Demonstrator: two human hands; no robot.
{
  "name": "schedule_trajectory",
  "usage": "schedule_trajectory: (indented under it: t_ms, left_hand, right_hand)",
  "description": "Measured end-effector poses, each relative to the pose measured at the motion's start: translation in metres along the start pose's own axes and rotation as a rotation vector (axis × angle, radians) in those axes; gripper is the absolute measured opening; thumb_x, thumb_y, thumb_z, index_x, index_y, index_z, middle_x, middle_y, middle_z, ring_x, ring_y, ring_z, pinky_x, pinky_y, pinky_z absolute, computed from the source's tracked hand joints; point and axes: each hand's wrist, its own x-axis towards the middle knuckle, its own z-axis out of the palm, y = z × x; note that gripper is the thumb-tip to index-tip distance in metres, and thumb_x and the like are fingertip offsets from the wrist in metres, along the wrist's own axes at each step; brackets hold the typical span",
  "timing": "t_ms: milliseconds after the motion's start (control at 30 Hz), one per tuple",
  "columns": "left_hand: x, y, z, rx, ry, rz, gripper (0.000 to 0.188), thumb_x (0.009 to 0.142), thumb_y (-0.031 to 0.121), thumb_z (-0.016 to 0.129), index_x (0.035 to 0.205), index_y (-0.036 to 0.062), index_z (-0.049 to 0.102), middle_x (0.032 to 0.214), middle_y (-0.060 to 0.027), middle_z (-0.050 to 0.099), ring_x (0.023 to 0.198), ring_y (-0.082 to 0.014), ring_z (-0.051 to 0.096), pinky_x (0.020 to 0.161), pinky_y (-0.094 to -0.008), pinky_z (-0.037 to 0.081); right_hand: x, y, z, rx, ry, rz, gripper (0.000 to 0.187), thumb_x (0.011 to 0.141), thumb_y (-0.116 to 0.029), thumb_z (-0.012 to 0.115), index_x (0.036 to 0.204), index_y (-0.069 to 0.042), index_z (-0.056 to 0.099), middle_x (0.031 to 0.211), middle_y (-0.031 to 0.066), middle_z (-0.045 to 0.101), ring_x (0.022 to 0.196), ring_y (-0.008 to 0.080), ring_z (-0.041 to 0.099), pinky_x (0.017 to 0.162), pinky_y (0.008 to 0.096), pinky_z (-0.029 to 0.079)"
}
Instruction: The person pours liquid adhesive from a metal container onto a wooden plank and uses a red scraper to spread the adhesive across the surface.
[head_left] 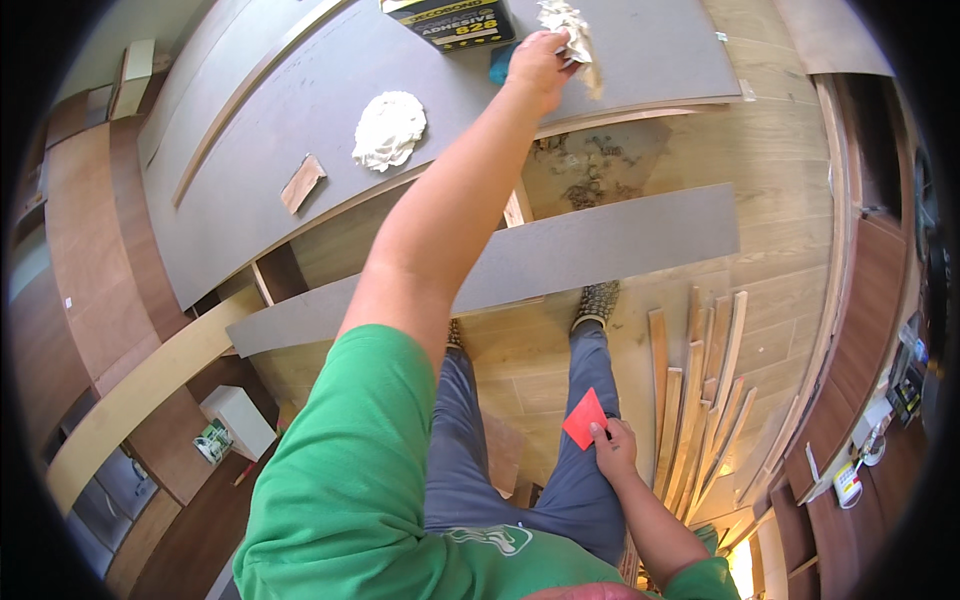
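My left hand [543,68] reaches to the far side, its fingers closed on a crumpled white rag [567,28] above the grey board [640,55]. A pale strip shows below the rag; I cannot tell what it is. Just left of that hand stands a black and yellow adhesive tin [455,22], with a blue thing [503,64] partly hidden by my fingers. Low by my right thigh, my right hand [614,446] grips a flat red spreader [584,419] between thumb and fingers.
On the grey board lie a white crumpled heap [390,131] and a small brown piece [303,183]. A long grey strip [620,237] crosses before my feet. Several thin wooden battens [690,420] lie on the floor at right. A white box [239,421] is at left.
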Motion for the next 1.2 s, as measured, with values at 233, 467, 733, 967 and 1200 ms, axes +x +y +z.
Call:
schedule_trajectory:
  t_ms: [233, 467, 733, 967, 1200]
  left_hand:
    - [0.003, 0.035, -0.084, 1.041, 0.531, -0.024, 0.052, 0.085, 0.035, 0.072, 0.124, 0.0027, 0.059, 0.117, -0.0164, 0.067, 0.104, -0.0333, 0.065, 0.082, -0.0445, 0.051]
    - [-0.001, 0.116, -0.015, 2.058, 0.165, 0.833, 0.055, 0.077, 0.016, 0.072, 0.129, 0.0105, 0.056, 0.132, -0.0153, 0.057, 0.131, -0.0294, 0.049, 0.112, -0.0457, 0.034]
    - [0.039, 0.181, -0.01, 2.423, 0.149, 0.512, 0.086, 0.069, 0.034, 0.079, 0.141, 0.0049, 0.043, 0.137, -0.0178, 0.052, 0.132, -0.0316, 0.049, 0.113, -0.0485, 0.036]
    - [-0.027, 0.206, 0.013, 2.49, 0.087, 0.322, 0.081, 0.069, 0.03, 0.077, 0.138, 0.0038, 0.044, 0.138, -0.0188, 0.05, 0.133, -0.0363, 0.046, 0.109, -0.0499, 0.039]
    - [-0.178, 0.231, -0.028, 2.396, -0.472, 0.854, 0.081, 0.072, 0.007, 0.075, 0.145, 0.0203, 0.043, 0.142, -0.0084, 0.049, 0.137, -0.0284, 0.044, 0.118, -0.0467, 0.026]
  right_hand:
    - [-0.002, -0.01, 0.002, 0.049, 0.076, 0.037, 0.028, 0.09, -0.026, 0.066, 0.076, -0.003, 0.06, 0.077, 0.0166, 0.06, 0.078, 0.0374, 0.057, 0.072, 0.0472, 0.044]
    - [0.002, -0.011, -0.001, 0.008, 0.065, 0.061, 0.025, 0.089, -0.024, 0.067, 0.077, -0.004, 0.061, 0.077, 0.0156, 0.06, 0.08, 0.0363, 0.058, 0.074, 0.046, 0.045]
    - [0.007, -0.014, -0.007, -0.01, 0.091, -0.029, 0.025, 0.091, -0.022, 0.066, 0.077, -0.002, 0.061, 0.075, 0.0151, 0.059, 0.076, 0.0342, 0.055, 0.069, 0.0435, 0.044]
    - [0.008, -0.004, -0.006, 0.142, 0.13, 0.067, 0.023, 0.093, -0.02, 0.065, 0.08, -0.002, 0.061, 0.075, 0.0135, 0.059, 0.074, 0.0286, 0.058, 0.069, 0.0397, 0.045]
    - [0.041, 0.0, -0.024, 0.752, 0.368, 0.314, 0.018, 0.097, -0.004, 0.057, 0.113, 0.002, 0.053, 0.104, 0.0067, 0.064, 0.096, 0.0155, 0.059, 0.088, 0.0294, 0.047]
